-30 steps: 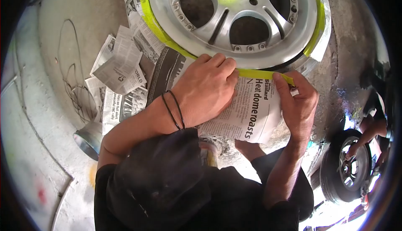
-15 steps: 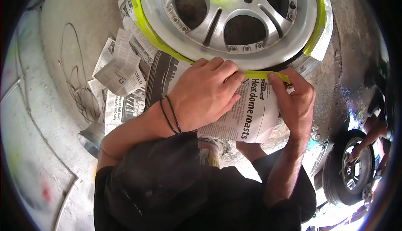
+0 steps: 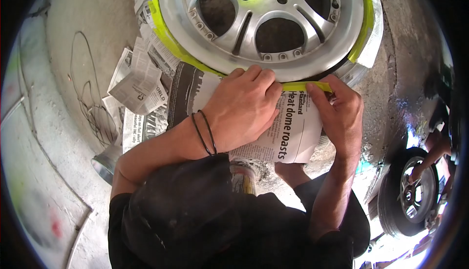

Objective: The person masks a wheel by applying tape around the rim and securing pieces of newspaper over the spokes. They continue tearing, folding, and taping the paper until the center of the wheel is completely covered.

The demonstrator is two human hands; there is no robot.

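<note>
The newspaper sheet (image 3: 288, 132) under the hands reads "Heat dome roasts".
</note>
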